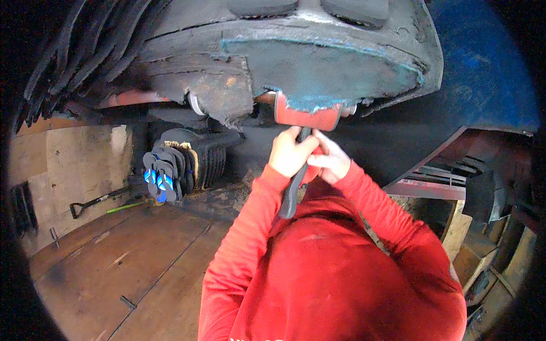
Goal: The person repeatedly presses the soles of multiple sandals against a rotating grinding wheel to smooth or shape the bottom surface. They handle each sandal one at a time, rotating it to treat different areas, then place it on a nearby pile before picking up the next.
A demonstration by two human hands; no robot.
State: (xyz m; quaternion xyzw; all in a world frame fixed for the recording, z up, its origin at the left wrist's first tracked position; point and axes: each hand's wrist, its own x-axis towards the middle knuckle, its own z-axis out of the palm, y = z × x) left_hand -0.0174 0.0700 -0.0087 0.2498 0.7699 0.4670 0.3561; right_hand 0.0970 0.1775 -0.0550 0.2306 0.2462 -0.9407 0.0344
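A dark, narrow sandal sole (291, 196), seen edge-on, stands between my hands with its upper end at an orange-red band (307, 117). The band looks like an abrasive belt and curves out from beneath a dusty machine hood (398, 31). My left hand (290, 152) is closed on the sole's left side. On its other side, my right hand (333, 161) is closed around it too, slightly blurred. Something red, perhaps a strap, shows beside the sole between the hands. A ragged teal-edged cloth flap (335, 71) hangs over the band.
Flip-flops with blue straps (162, 176) are bunched with dark soles at the left. More dark soles (364, 11) lie on top of the hood. Wooden boards (460, 233) stand at the lower right. A green stick (125, 207) lies on the brown floor (165, 273).
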